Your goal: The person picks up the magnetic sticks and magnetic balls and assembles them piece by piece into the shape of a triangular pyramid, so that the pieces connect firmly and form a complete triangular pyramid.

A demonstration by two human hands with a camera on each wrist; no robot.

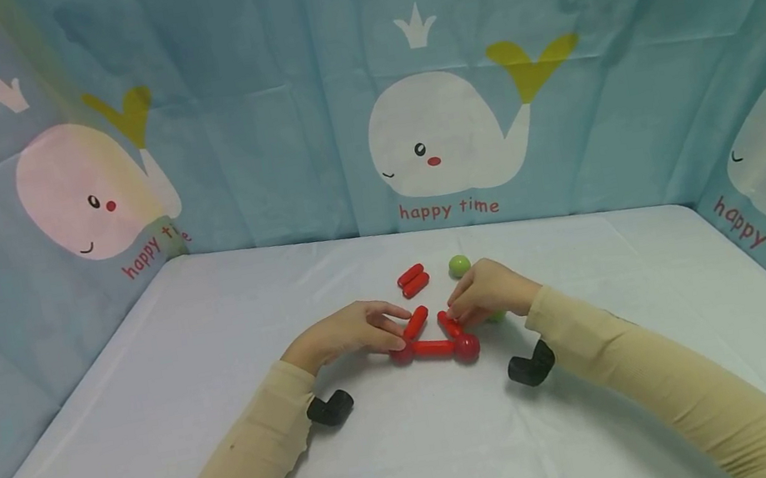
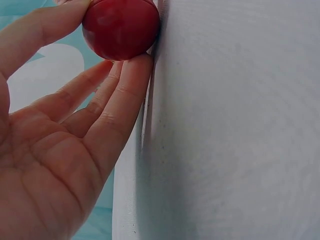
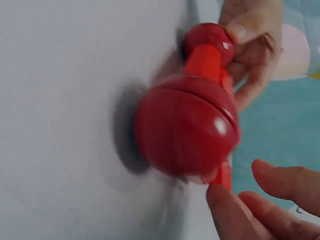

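A red toy assembly lies on the white tabletop: a red rod [image 1: 434,348] joins a left red ball [image 2: 120,27] to a right red ball [image 3: 185,125]. From each ball another rod, left [image 1: 416,323] and right [image 1: 449,323], slants toward the back. My left hand [image 1: 356,330] pinches the left ball between thumb and fingers. My right hand [image 1: 493,288] touches the right slanting rod with a fingertip. In the right wrist view its thumb stands apart from that rod. Whether the rods sit fully in the balls is hidden.
Two loose red rods [image 1: 416,284] lie side by side behind the assembly. One green ball [image 1: 459,266] sits beyond my right hand, and another green ball [image 1: 496,316] is mostly covered by it. A blue whale-print curtain [image 1: 291,144] borders the white table [image 1: 407,472].
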